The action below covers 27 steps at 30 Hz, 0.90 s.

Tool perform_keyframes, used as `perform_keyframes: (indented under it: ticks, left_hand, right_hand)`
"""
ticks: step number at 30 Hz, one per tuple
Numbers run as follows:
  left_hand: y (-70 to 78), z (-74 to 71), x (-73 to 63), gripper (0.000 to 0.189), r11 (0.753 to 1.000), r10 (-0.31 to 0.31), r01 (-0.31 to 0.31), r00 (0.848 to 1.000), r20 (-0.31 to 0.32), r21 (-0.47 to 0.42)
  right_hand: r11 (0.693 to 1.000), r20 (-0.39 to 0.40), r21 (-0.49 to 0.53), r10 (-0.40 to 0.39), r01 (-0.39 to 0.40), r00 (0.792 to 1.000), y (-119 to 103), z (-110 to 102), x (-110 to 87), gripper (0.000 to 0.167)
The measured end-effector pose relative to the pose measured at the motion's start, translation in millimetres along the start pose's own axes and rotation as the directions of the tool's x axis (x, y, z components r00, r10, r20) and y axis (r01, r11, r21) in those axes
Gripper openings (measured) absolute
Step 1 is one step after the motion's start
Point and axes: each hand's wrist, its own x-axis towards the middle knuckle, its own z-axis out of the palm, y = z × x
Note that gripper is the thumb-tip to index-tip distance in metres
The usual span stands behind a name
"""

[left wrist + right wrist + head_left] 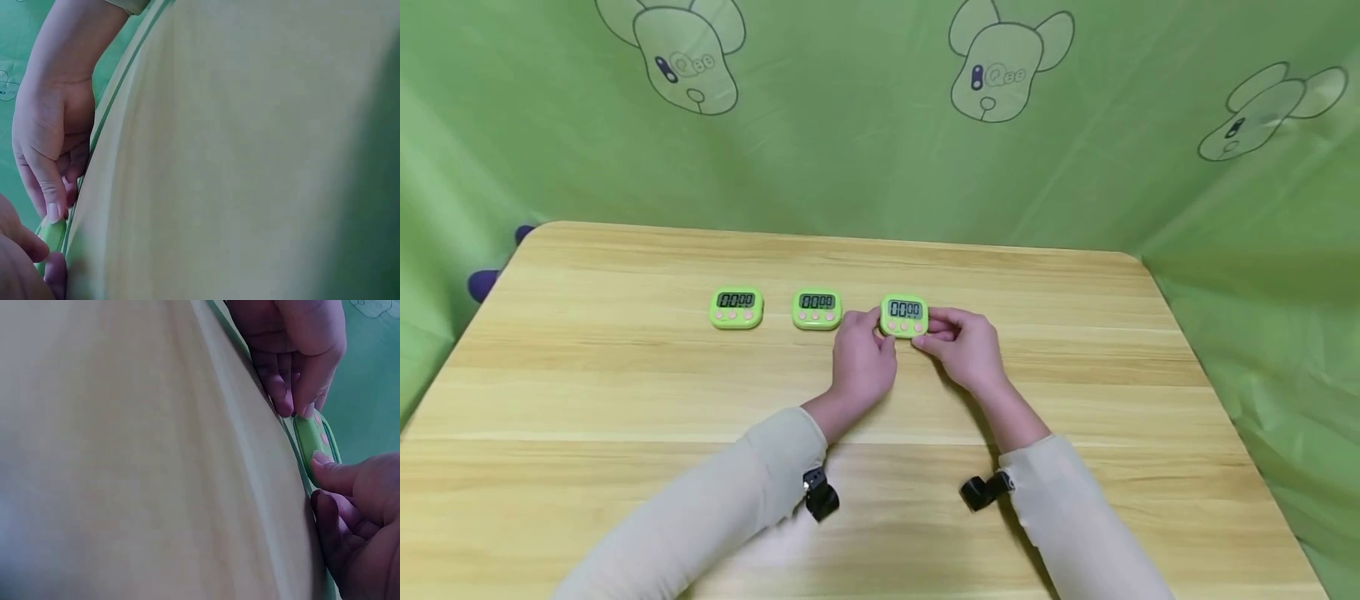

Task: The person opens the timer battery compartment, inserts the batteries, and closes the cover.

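Note:
A green digital kitchen timer [904, 316] with a grey display and pink buttons sits between my two hands. My left hand [862, 354] pinches its left end, and my right hand [970, 347] grips the right end between thumb and fingers. Seen from the right wrist, the timer [307, 440] has its edge toward the camera, close to the tabletop, with the right thumb [337, 475] on its near corner. The left wrist view shows only a green sliver of the timer [53, 234] between both hands. Whether it touches the table I cannot tell.
Two similar green timers, one in the middle [817, 309] and one farther left [736, 307], lie in a row with the held one. They rest on a wood-grain table [625, 392]. Behind it hangs a green curtain [850, 167] with printed cartoon heads.

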Motion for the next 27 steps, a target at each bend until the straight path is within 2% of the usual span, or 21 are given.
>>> perform_keyframes:
  ticks: [7, 18, 23, 27]
  left_hand:
    - [6.8, -1.8, 7.1, 0.046, 0.994, -0.067, 0.067, 0.998, -0.006, 0.089]
    - [7.6, -4.4, 13.4, 0.044, 0.982, -0.088, 0.076, 0.994, 0.064, 0.174]
    - [6.8, -3.0, 7.5, 0.049, 0.988, -0.081, 0.070, 0.994, 0.071, 0.135]
    - [4.5, -8.9, -7.3, 0.054, 0.997, -0.050, 0.045, 0.995, 0.082, 0.055]
  right_hand:
    - [0.995, 0.043, -0.094, -0.033, 0.037, 0.999, 1, 0, 12.2, 0.049]
    - [0.993, 0.074, -0.115, 0.004, 0.004, 0.997, 1, -5, 13.0, 0.049]
    - [0.995, 0.067, -0.080, 0.063, -0.057, 0.996, 5, -9, 9.0, 0.052]
    - [0.995, 0.055, -0.075, 0.065, -0.061, 0.996, 6, -12, 2.2, 0.056]
